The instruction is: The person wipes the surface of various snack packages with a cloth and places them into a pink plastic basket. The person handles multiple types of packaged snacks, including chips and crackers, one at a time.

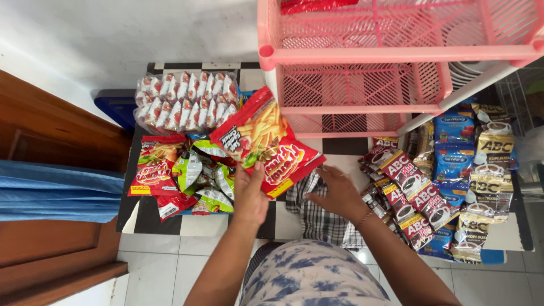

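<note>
Red foil is what grabs me first: a string of red snack packets (265, 141) held up over the checkered floor (340, 148), its long axis slanting from upper left down to lower right. My left hand (250, 192) has it pinched at the lower edge, thumb on the front, so that hand is clearly the nearer one. My right hand (338, 191) sits just to the right and below, fingers spread and holding nothing, hovering over a checked cloth (316, 218). Straight ahead of the strip is the pink plastic rack (362, 85), its shelves open toward me. Off to the left there's a heap of red and green snack bags (181, 178), with a clear bundle of small sachets (184, 99) behind it. Coffee sachet strips (416, 195) and blue packs (453, 148) line the right.
</note>
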